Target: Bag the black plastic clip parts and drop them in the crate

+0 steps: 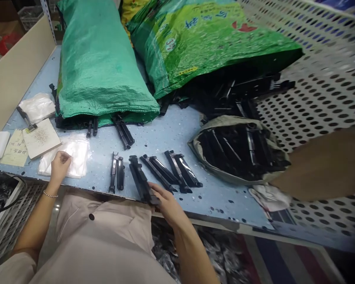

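Beige shirt (pixel 106 252) nearest, my right fingers (pixel 162 191) clamp black part (pixel 139 177), left fingers (pixel 64 155) together over bags (pixel 80 154), three pairs (pixel 121 173) set near counter's front edge (pixel 98 182), loaded sack (pixel 221 122) left.

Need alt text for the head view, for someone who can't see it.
A person's right hand holds a black piece at the front of a blue tabletop; the left hand is over clear plastic bags. Similar black pieces flank the held one, with green sacks behind.

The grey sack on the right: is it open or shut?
Open: the grey sack gapes at its mouth, showing black parts inside.
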Action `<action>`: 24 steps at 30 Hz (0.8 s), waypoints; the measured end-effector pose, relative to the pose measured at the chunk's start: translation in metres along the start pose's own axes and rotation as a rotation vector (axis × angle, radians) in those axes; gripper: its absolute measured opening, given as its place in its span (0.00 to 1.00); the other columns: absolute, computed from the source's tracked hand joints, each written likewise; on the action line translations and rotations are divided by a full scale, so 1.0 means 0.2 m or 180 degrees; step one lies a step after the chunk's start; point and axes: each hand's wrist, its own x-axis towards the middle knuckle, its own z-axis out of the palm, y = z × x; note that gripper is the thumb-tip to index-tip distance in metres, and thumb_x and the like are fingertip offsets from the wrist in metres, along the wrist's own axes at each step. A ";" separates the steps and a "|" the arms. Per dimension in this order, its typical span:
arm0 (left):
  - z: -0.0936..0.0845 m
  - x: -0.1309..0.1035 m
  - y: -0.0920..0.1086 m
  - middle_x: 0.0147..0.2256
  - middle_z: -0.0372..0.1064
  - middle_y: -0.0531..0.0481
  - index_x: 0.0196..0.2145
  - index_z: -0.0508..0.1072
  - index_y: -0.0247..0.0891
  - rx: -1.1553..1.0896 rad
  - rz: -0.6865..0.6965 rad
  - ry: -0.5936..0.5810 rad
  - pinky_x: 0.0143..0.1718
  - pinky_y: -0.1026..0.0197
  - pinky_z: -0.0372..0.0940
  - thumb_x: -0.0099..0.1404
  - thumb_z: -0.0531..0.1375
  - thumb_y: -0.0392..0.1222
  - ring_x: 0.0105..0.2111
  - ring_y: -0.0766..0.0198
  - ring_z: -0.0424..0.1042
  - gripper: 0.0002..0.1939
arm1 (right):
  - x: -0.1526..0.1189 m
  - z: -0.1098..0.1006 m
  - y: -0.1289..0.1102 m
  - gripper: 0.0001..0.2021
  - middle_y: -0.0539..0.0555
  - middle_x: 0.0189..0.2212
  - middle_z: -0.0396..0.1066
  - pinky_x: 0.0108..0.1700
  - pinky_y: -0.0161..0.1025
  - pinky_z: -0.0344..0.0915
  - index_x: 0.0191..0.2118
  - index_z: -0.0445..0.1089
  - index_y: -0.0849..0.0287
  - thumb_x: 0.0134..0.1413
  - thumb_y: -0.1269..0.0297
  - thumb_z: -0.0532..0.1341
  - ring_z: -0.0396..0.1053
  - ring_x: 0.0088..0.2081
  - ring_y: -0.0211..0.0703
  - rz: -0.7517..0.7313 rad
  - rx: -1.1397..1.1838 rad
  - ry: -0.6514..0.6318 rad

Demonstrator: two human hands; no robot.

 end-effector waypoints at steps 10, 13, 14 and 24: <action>0.02 0.05 -0.01 0.35 0.72 0.50 0.38 0.69 0.40 0.0275 0.0144 -0.0179 0.42 0.60 0.67 0.62 0.58 0.41 0.35 0.63 0.73 0.06 | 0.24 0.67 -0.22 0.14 0.49 0.20 0.70 0.18 0.28 0.62 0.30 0.70 0.61 0.41 0.63 0.74 0.68 0.20 0.34 0.0837 0.2242 -0.1700; 0.03 0.02 0.03 0.37 0.72 0.47 0.42 0.70 0.39 0.0808 0.0307 -0.0186 0.43 0.57 0.66 0.61 0.60 0.43 0.38 0.58 0.73 0.11 | 0.30 0.72 -0.22 0.13 0.52 0.23 0.73 0.20 0.27 0.65 0.31 0.70 0.62 0.42 0.67 0.74 0.71 0.24 0.36 0.0901 0.2488 -0.1505; 0.03 0.00 0.04 0.38 0.72 0.46 0.42 0.71 0.39 0.1076 0.0403 -0.0211 0.43 0.56 0.66 0.60 0.62 0.44 0.39 0.57 0.72 0.12 | 0.31 0.71 -0.21 0.13 0.52 0.24 0.73 0.20 0.26 0.65 0.32 0.70 0.62 0.43 0.67 0.74 0.71 0.24 0.36 0.0875 0.2530 -0.1432; -0.08 0.11 0.00 0.31 0.70 0.50 0.27 0.75 0.37 -0.0152 -0.0347 -0.0663 0.30 0.62 0.60 0.56 0.65 0.51 0.29 0.64 0.67 0.13 | 0.26 0.64 -0.16 0.13 0.53 0.26 0.71 0.17 0.25 0.59 0.39 0.72 0.65 0.50 0.64 0.71 0.66 0.24 0.33 0.1064 0.2637 -0.2117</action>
